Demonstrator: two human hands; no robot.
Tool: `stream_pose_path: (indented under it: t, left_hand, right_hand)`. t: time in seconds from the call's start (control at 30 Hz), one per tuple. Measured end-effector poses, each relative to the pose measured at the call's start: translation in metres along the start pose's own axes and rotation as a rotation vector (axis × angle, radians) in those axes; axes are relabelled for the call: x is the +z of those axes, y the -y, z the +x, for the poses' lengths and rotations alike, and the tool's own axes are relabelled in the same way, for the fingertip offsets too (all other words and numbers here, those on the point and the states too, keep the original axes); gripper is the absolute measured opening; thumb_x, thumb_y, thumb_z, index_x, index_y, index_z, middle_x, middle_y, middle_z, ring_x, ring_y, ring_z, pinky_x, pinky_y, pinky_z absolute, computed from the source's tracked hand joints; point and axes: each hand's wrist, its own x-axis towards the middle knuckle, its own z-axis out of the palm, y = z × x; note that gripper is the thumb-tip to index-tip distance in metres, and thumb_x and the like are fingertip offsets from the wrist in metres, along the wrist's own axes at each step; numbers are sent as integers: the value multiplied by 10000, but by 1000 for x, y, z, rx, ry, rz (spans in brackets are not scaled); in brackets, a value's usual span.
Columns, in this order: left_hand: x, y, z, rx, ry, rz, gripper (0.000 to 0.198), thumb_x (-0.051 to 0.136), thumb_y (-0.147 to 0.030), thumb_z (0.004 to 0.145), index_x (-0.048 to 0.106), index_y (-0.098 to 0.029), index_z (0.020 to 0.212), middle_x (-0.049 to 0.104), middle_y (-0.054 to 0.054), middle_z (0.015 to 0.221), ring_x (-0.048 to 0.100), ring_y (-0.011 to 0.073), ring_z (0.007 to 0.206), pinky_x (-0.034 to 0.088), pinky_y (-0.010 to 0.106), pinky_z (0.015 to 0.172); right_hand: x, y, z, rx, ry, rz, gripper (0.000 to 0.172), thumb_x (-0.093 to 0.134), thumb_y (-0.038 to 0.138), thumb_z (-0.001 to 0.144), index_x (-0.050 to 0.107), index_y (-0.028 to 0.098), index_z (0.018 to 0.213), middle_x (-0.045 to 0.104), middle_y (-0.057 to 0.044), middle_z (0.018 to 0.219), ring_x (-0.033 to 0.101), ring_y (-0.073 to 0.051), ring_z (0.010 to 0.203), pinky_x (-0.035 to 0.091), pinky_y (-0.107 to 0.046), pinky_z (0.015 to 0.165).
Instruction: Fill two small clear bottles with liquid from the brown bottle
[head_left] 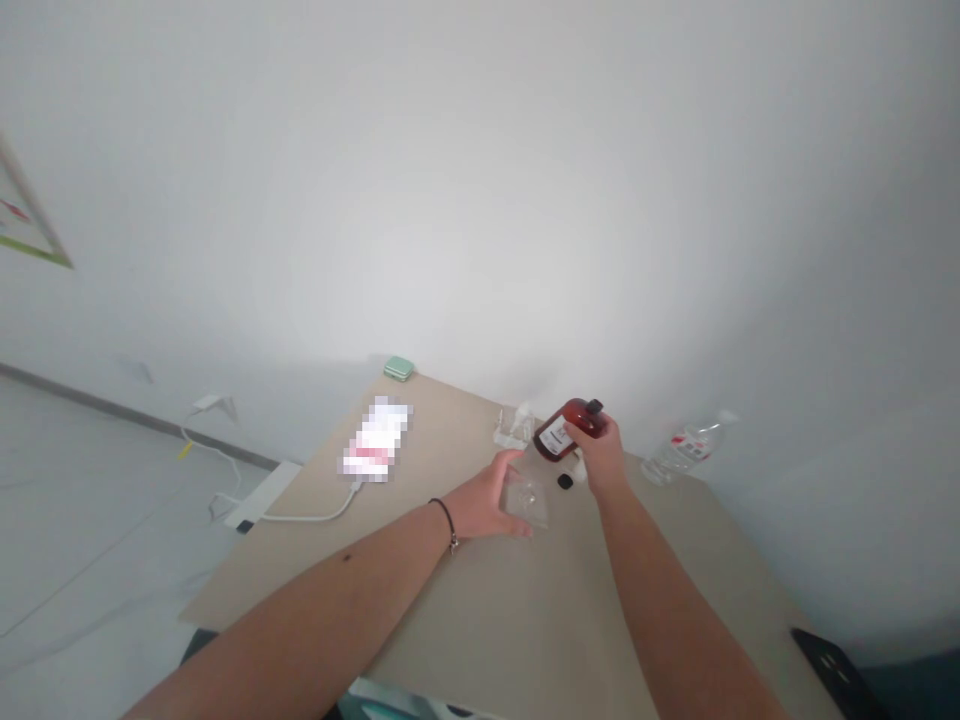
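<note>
My right hand (602,458) is wrapped round a reddish-brown bottle (556,437) with a white label. The bottle leans, its base toward the lower left and a black top at its upper right. My left hand (484,500), a dark bracelet at its wrist, curves its thumb and fingers round the sides of a clear plastic container (531,500). The container's exact shape is hard to make out. On the table between the hands lies a small black cap (565,482). Just behind them is another clear plastic item (514,427) with a whitish part.
To the left, a blurred-out phone (377,440) is plugged into a white cable (315,518). A small green case (399,368) sits at the table's back left corner. A clear plastic bottle (686,448) stands at the right, by the wall. The wooden table (525,620) meets the wall behind.
</note>
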Motion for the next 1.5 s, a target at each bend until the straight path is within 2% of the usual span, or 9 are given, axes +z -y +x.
stream_pose_path:
  t: [0.1,0.2,0.4,0.57,0.7,0.93,1.1,1.3,1.5]
  left_hand:
    - [0,-4,-1,-51,-1,50,972,880,-426,572,353,-193,1355,572,149,1265,581,319,1146,426,506,1023]
    - [-1,-8,-1,-76,-2,107,856,870,-431,576,430,-179,1266,589,137,1234,585,321,1133,443,485,1000]
    - [1,-15,-6,-79,-9,158,787,847,-416,621,437,-185,1252,598,131,1225,589,311,1128,442,469,1002]
    - [0,-20,-12,-62,-19,153,778,838,-404,643,440,-201,1280,572,130,1275,576,314,1157,442,476,1013]
    - [0,-19,-12,-55,5,148,789,846,-380,637,448,-202,1295,570,130,1274,568,318,1177,440,485,1022]
    - [3,-13,-10,8,-6,188,814,830,-434,660,453,-192,1341,549,152,1326,559,318,1197,430,492,1047]
    - [2,-8,-9,65,6,224,857,808,-480,685,436,-196,1403,506,160,1421,514,327,1277,380,495,1109]
    - [3,-8,-9,57,24,209,1001,825,-515,648,359,-213,1480,490,177,1451,520,342,1289,366,527,1116]
    - [6,-17,-9,27,-6,297,961,834,-508,633,431,-156,1431,557,187,1372,517,352,1267,379,522,1104]
  right_hand:
    - [-21,21,-7,123,-184,292,527,714,393,737,507,204,1184,677,-88,1089,688,-242,957,560,-448,866]
    - [-45,44,-28,144,-232,506,452,717,383,749,555,258,1151,666,-54,1140,677,-216,1004,542,-433,912]
    - [-78,67,-83,191,-3,414,576,752,499,716,555,286,1214,688,-97,1163,699,-294,976,571,-490,847]
    - [-93,69,-112,221,86,363,699,799,518,677,511,299,1275,676,-109,1187,711,-299,934,598,-495,794]
    - [-97,79,-114,183,222,255,723,814,460,678,486,287,1298,655,-117,1232,703,-284,968,600,-438,792]
    - [-98,100,-100,54,497,-211,745,780,332,677,464,244,1345,677,-108,1189,695,-287,979,569,-419,835]
    - [-95,95,-95,-122,582,-385,719,749,322,693,471,237,1351,636,-120,1264,645,-297,1114,509,-427,957]
    - [-89,94,-98,-215,621,-476,712,718,282,699,473,253,1367,628,-115,1279,636,-290,1131,513,-419,956]
    - [-86,98,-96,-263,659,-610,674,702,265,708,498,279,1350,607,-102,1302,635,-295,1107,524,-421,929]
